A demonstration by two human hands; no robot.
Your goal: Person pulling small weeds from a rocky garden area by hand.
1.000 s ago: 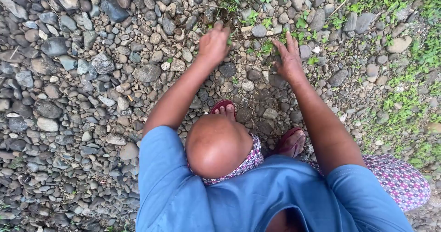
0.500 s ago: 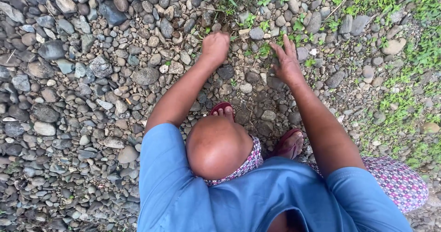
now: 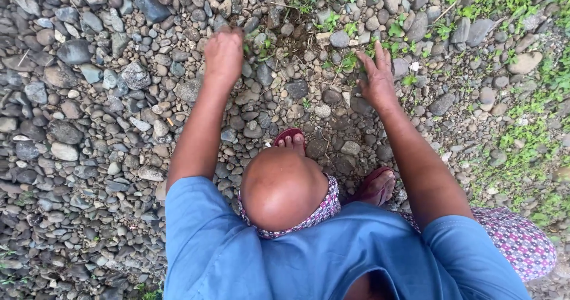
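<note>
- Left hand (image 3: pixel 223 53) is clenched into a fist above the pebbles (image 3: pixel 107 116); a trace of green shows at its fingers, contents not discernible.
- Right hand (image 3: pixel 376 77) is open, fingers spread, touching the ground just beside the small green weeds (image 3: pixel 347 61).
- The weeds lie between the two hands, nearer the right.
- A red sandal (image 3: pixel 288 136) sits below the weeds, toward the person.

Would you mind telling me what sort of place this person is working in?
Most likely an outdoor gravel patch, perhaps a yard or path edge. Rounded grey stones cover the ground, small green weeds sprout between them, and a greener grassy strip runs along one side.
</note>
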